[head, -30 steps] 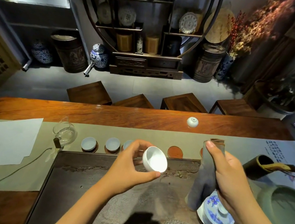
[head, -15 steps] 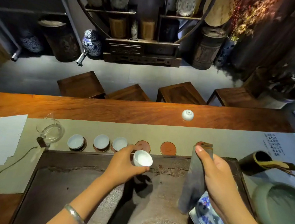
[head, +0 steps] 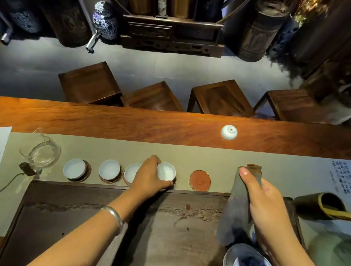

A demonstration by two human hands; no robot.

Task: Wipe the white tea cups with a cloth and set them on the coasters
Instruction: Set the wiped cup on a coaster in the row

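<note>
The left hand (head: 151,177) curls its fingers around a small white porcelain tea cup (head: 166,171), mouth up, on the coaster just left of the bare round terracotta coaster (head: 200,180); the right hand (head: 264,205), nearer that coaster, grips a hanging grey cloth (head: 234,218); an upturned white cup (head: 229,132) sits beyond on the wooden counter (head: 127,123).

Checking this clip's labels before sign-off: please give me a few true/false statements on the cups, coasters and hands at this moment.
1. The left hand grips a white cup at the coaster row. True.
2. The right hand holds nothing. False: it grips the grey cloth.
3. One red coaster right of the held cup is bare. True.
4. The upside-down cup sits on a coaster. False: it sits on the wooden table.
</note>
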